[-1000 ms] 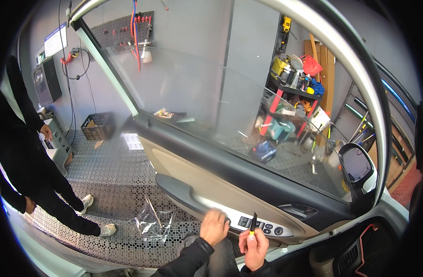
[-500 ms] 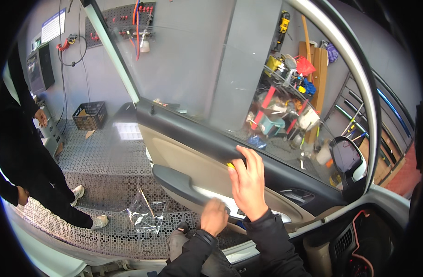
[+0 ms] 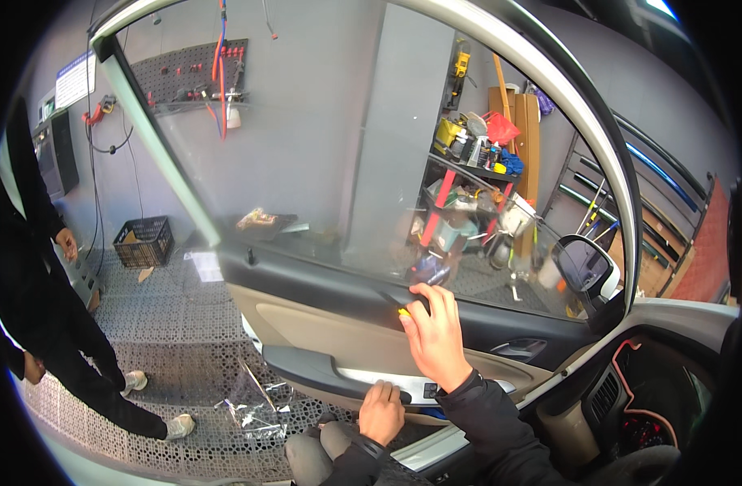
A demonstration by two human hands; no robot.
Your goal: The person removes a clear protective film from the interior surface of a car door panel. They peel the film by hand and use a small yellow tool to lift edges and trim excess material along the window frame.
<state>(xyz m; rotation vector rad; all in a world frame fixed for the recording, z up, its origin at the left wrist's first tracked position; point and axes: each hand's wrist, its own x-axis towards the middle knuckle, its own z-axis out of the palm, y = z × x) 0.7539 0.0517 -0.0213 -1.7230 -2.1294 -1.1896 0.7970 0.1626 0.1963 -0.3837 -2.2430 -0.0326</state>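
A car door point(image 3: 322, 332) with a black and beige inner panel stands open in front of me. My left hand point(image 3: 381, 413) has its fingers bent over the armrest point(image 3: 306, 364), close to the silver switch plate point(image 3: 430, 392). Higher up, my right hand point(image 3: 437, 340) reaches to the black top of the panel, just under the window glass point(image 3: 306, 162). Between its thumb and fingers a small yellow piece point(image 3: 403, 313) sticks out; the rest of it is hidden. The inner door handle point(image 3: 520, 350) lies to the right of that hand.
At the left stands a person in dark clothes point(image 3: 55, 324). A black crate point(image 3: 142, 241) and clear plastic scraps point(image 3: 261, 409) lie on the perforated floor. Beyond the glass is a loaded shelf point(image 3: 468, 194). The side mirror point(image 3: 585, 266) and dashboard point(image 3: 605, 413) bound the right side.
The view has shifted and tilted, so the door sits differently in the picture. My left hand appears slightly lower at the armrest; the right keeps the yellow piece near the panel top.
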